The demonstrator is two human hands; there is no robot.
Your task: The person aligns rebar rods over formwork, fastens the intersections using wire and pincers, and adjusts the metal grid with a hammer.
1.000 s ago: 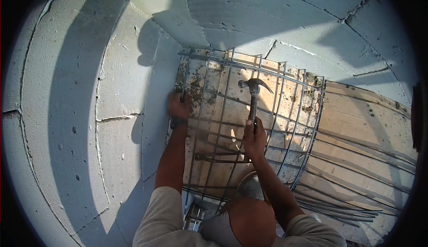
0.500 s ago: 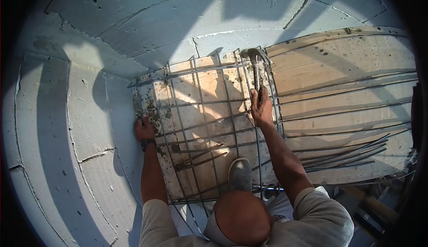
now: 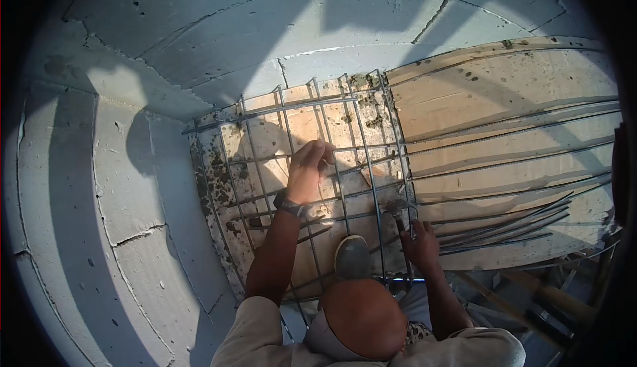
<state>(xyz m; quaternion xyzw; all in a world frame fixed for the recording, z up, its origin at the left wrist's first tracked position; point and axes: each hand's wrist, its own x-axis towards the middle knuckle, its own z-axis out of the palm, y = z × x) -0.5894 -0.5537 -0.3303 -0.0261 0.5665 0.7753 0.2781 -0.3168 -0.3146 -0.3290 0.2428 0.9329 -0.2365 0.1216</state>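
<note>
Head view shows the right hand (image 3: 423, 244) closed around the hammer (image 3: 401, 225), which points forward, right of the half-curled left hand (image 3: 306, 171) over the steel mesh (image 3: 292, 106), whose hold one cannot tell

Legible text: none, whether letters, numbers, brands or signs, on the wall blocks (image 3: 133, 168), wooden boards (image 3: 491, 95), steel mesh (image 3: 342, 191) or hammer (image 3: 399, 208). Dark wristband (image 3: 290, 205): no readable characters. Dark item, lower right (image 3: 549, 324): one small pale mark, too small to read.
</note>
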